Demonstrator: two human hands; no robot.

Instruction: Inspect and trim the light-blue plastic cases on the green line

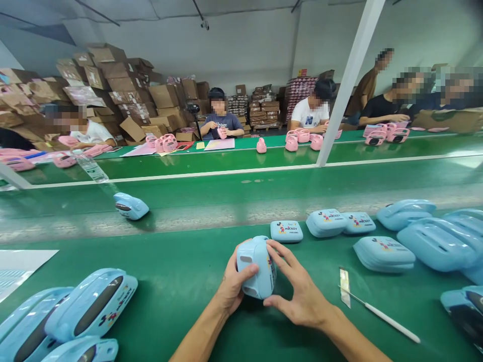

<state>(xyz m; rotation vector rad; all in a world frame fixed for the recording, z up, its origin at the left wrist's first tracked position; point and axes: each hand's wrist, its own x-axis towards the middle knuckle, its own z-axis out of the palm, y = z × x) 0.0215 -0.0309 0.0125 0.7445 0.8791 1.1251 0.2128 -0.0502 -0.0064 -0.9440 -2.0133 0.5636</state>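
Clasping blue case [263, 274] in left hand [231, 285], hiding its 8 o'clock edge; touching 1 o'clock with half-open right hand [302, 289].

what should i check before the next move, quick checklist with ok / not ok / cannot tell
1. Left hand holding the blue case: ok, thumb across its side.
2. Right hand at the case: ok, fingers spread against the printed side.
3. Print fully visible: not ok, fingers partly cover it.
4. White-handled tool away from both hands: ok, lying on the green surface.
5. Underside of the case sound: cannot tell, hidden.
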